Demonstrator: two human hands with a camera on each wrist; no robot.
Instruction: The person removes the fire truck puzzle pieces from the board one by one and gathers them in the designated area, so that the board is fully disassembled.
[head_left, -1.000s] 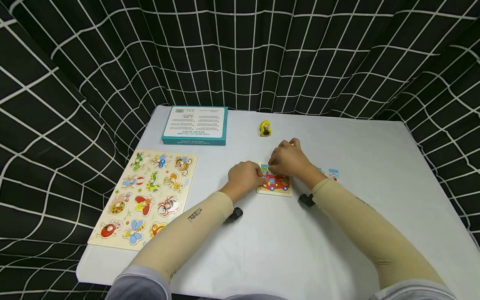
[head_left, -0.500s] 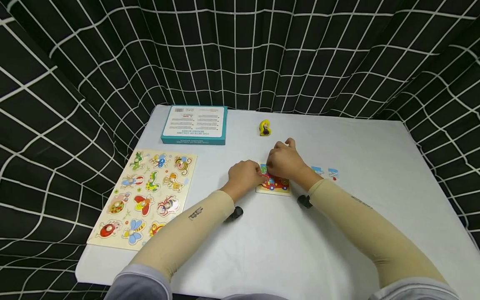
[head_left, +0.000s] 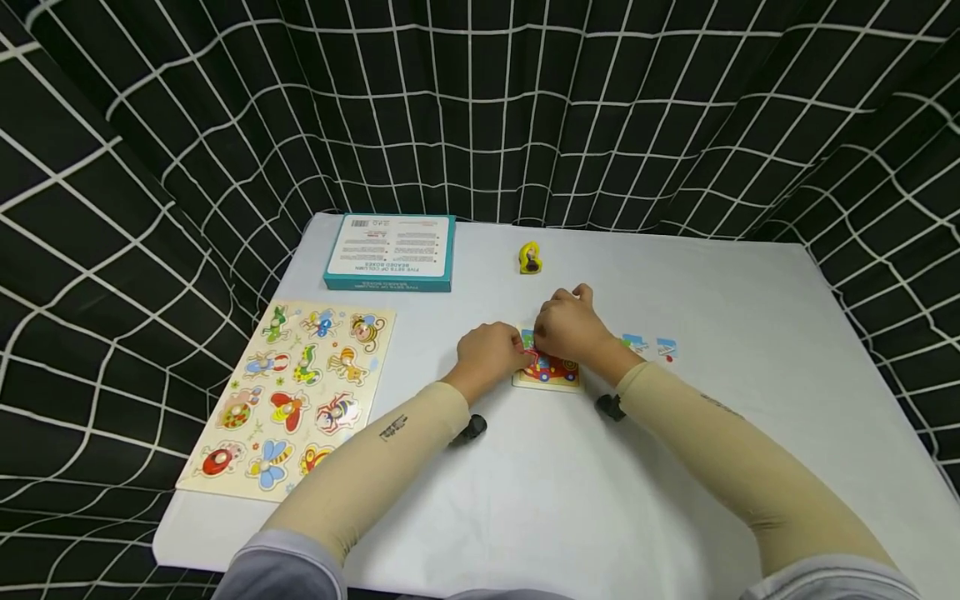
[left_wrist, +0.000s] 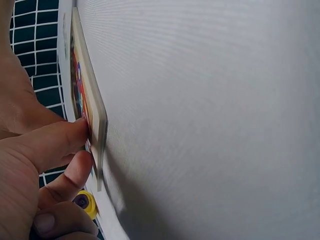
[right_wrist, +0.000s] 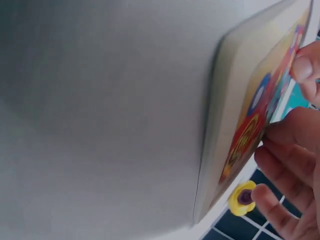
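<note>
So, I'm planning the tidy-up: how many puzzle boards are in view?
2: the insect board on the left and, to its right, the car board, both partly covered.

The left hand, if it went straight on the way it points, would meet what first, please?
Most likely the right hand, just ahead of the left hand over the puzzle, though the gap between them and their relative heights are hard to judge from the head view.

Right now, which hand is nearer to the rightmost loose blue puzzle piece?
The right hand. It is at the red vehicle puzzle, to the left of the loose blue piece; the left hand is farther left, at the puzzle's left side.
</note>
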